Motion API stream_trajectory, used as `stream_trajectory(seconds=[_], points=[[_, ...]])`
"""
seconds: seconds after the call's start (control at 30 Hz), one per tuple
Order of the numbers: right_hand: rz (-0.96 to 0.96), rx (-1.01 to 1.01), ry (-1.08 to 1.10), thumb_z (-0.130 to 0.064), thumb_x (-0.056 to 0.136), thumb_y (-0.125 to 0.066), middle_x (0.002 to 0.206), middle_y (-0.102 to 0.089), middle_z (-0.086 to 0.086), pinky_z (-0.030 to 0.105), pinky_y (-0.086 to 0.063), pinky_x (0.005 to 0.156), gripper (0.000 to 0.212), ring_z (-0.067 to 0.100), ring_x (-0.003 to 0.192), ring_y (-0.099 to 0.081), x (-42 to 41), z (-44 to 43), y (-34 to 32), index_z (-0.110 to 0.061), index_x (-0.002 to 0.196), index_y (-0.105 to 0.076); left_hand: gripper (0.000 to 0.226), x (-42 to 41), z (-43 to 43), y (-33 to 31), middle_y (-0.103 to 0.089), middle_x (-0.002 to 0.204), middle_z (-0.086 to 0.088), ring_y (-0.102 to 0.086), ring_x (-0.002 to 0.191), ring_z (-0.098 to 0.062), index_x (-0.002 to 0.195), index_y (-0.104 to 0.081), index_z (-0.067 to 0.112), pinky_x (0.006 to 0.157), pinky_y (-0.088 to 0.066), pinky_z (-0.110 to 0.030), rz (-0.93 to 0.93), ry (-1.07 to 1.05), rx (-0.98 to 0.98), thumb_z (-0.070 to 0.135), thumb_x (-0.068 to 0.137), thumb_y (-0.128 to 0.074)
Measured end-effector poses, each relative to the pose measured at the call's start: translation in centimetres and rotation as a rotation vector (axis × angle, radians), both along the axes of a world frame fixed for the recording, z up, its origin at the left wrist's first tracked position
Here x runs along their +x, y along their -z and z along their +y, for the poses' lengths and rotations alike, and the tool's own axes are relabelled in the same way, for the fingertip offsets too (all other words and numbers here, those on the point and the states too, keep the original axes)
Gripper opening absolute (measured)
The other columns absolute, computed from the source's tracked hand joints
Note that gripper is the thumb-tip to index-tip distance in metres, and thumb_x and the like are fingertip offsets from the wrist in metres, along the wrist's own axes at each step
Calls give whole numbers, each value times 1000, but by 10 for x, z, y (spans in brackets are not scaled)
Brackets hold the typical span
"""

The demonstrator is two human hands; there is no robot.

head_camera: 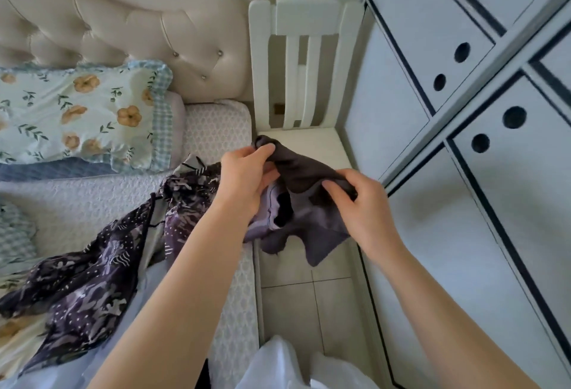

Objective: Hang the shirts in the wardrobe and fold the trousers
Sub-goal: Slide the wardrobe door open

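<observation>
Beyond the white cloth (pixel 278 364) nearest me, my left grip (pixel 244 178) and right grip (pixel 364 203) each pinch the crumpled dark grey-purple garment (pixel 312 212) above the white wooden chair (pixel 309 144), so I'd spread it taut to find its edges first.

matt cloth garment (pixel 309 203), glossy tufted headboard (pixel 123 27)

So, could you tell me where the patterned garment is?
The patterned garment lies on the bed, lower left in the head view, below the floral pillow, beside the left hand.
</observation>
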State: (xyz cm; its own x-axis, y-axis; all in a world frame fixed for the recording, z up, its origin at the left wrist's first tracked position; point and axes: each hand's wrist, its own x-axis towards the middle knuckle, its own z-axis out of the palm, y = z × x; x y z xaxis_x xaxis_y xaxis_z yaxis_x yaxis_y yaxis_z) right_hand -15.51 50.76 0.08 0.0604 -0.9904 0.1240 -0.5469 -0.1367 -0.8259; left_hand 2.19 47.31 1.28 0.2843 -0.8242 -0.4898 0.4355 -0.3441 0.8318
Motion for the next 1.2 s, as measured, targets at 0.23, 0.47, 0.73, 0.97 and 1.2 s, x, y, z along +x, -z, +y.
stream_trajectory(seconds=[0.23,0.47,0.73,0.97,1.2], points=[[27,-108,53,-26,93,-62,70,-64,5,31,-45,68,25,19,70,-58,-54,19,-39,-4,83,-65,21,-64,29,-5,-72,97,-20,-71,85,-25,101,-68,-8,73,-60,-29,-102,215,1,12,97,-60],[94,-114,118,-28,93,-62,49,-35,-10,17,-30,52,46,7,50,-39,-107,53,-58,-23,56,-36,35,-129,87,-24,-75,99,-7,-72,86,-20,108,-69,11,76,-57,-28,-194,444,-111,21,104,-36],[109,-152,162,-31,92,-63,51,-44,-5,16,-34,51,40,7,53,-45,-172,111,-66,-17,59,-47,16,-196,161,-22,-72,108,-7,-67,99,-24,108,-69,20,90,-52,-38,-269,467,-368,22,99,-56],[196,-113,249,-36,91,-63,72,-64,-8,8,-37,62,21,5,70,-58,-214,156,-70,-17,81,-64,6,-226,183,-36,-72,85,-14,-67,79,-15,86,-71,9,76,-56,-33,-487,352,-429,10,90,-68],[183,-53,136,-6,85,-57,116,-61,-17,10,-38,90,44,4,106,-54,-229,196,-76,-29,122,-58,3,-256,183,-48,-72,70,4,-64,65,-5,82,-75,16,64,-53,-19,-630,737,-508,15,81,-78]])
